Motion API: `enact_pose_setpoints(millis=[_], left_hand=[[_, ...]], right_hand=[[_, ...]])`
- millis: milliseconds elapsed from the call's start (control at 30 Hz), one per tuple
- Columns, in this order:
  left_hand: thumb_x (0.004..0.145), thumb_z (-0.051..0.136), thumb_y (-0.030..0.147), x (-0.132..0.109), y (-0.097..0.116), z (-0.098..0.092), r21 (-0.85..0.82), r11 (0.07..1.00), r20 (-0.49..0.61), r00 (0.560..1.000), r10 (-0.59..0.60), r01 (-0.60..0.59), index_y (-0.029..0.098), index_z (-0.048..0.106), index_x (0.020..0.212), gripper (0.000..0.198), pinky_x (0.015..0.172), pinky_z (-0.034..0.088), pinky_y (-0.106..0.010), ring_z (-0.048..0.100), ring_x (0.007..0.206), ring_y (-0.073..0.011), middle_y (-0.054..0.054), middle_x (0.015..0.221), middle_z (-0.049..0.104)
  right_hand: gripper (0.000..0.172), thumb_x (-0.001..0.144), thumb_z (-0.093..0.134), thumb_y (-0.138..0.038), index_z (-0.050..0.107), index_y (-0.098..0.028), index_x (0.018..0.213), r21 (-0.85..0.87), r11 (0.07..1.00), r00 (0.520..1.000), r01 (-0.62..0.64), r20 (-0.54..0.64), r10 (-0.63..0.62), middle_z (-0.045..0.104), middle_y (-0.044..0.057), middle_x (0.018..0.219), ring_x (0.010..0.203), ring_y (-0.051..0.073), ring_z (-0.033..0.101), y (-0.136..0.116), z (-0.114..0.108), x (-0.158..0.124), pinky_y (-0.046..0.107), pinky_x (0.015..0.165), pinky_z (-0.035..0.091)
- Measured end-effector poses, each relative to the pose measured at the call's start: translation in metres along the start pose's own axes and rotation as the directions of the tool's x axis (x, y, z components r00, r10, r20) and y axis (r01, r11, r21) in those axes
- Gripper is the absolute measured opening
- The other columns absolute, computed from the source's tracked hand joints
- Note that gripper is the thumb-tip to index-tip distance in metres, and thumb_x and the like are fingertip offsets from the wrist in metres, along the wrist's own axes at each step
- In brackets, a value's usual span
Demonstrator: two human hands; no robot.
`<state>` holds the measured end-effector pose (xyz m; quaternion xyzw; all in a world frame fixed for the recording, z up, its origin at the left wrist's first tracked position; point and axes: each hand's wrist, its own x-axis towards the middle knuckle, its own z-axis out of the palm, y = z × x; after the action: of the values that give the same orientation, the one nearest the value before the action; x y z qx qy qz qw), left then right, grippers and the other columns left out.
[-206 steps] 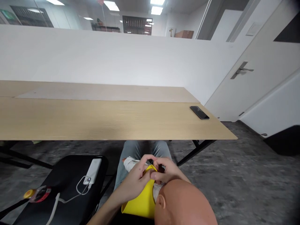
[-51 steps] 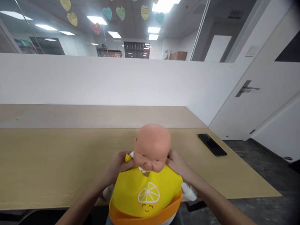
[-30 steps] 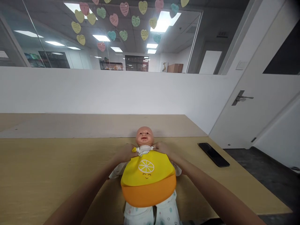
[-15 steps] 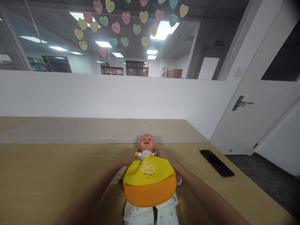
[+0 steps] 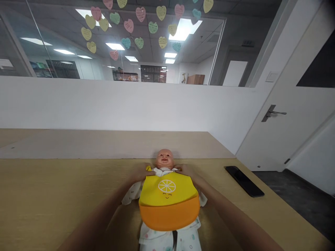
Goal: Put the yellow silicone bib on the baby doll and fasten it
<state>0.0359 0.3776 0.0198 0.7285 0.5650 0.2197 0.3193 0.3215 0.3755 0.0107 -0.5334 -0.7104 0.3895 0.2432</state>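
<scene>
A baby doll (image 5: 164,159) in white patterned clothes lies on its back on the table, head toward the wall. Over its chest and belly spreads a yellow bib (image 5: 154,190) with a lemon-slice print and an orange catch pocket. My left hand (image 5: 142,172) is closed on the bib's upper left corner, a yellow strap end showing above the fingers. At the upper right corner, beside the doll's neck, my right hand (image 5: 185,170) grips the bib too. The undersides of both hands and the strap ends behind the neck are hidden.
A black phone (image 5: 244,181) lies on the wooden table (image 5: 65,195) to the right. Behind the table stands a white wall (image 5: 104,104) with a window above it, dotted with heart-shaped notes. A door with a metal handle (image 5: 273,113) is at the right.
Both hands have shifted slightly, pulling the bib's top a little outward and down. More of the doll's white collar and left-side sleeve shows. The camera view has moved slightly.
</scene>
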Motion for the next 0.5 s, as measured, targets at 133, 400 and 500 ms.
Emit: enact_pose_setpoints(millis=[133,400,500], left_hand=[[0.067,0.074,0.049,0.004,-0.008,0.0,-0.324,0.946,-0.169,0.983,-0.071,0.013,0.02,0.067,0.093,0.039,0.057,0.04,-0.025,0.059,0.066,-0.0172,0.001,0.066,0.062],[0.072,0.074,0.045,0.003,-0.001,-0.002,-0.513,0.855,-0.261,0.963,-0.071,-0.076,0.023,0.052,0.128,0.064,0.065,0.049,-0.024,0.063,0.077,-0.0144,-0.005,0.105,0.063],[0.078,0.069,0.041,-0.007,0.003,-0.005,-0.388,0.921,-0.301,0.948,-0.099,-0.027,0.023,0.051,0.131,0.059,0.075,0.049,-0.025,0.064,0.093,-0.0179,-0.009,0.12,0.06]], right_hand=[[0.031,0.075,0.057,-0.033,0.072,-0.014,0.095,0.039,0.999,0.996,-0.005,-0.086,0.008,0.072,0.007,0.095,0.084,0.022,0.063,0.008,-0.012,-0.003,0.027,0.069,0.043],[0.054,0.08,0.054,-0.052,0.059,-0.016,0.121,0.272,0.958,0.835,-0.092,-0.504,0.223,0.065,0.01,0.105,0.085,0.019,0.06,-0.014,-0.034,-0.008,0.026,0.069,0.044],[0.065,0.083,0.051,-0.053,0.048,-0.018,0.137,0.182,0.977,0.776,-0.112,-0.597,0.201,0.056,0.014,0.127,0.105,0.023,0.058,-0.017,-0.034,-0.015,0.032,0.087,0.045]])
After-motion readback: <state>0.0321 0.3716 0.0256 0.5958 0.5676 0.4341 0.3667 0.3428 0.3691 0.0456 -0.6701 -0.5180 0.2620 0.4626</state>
